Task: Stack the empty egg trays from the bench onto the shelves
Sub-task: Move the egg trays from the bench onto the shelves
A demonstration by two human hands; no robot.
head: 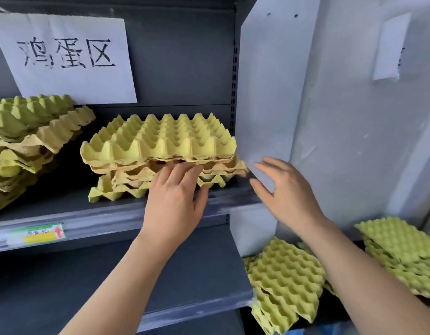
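A: Big picture first. Where's the stuff?

B: Shelf (117,213) has two piles. Older stack (28,141) at far left, leaning and messy. Middle stack (161,146) sits by the white side panel (264,93), top tray cups-up, lower ones skewed w/ corners poking out. More empty trays (289,279) wait low right, beside the shelf unit, plus another pile (402,250) further right; can't see the desk under them.

A: So the step now?

B: Looks like squaring up the middle stack. I'd push the lower trays back till edges line up under the top one, w/ one hand steadying the far side so nothing slides off the shelf lip. Gentle, pulp crushes.

A: Hands?

B: Left hand (173,199) loosely spread, fingers (182,170) touching the front edge of the stack's middle layers, thumb out, not clamped on anything. Right hand (284,192) wide open, palm facing left, empty, just off the stack's right corner near the panel. Contact there? Can't tell.
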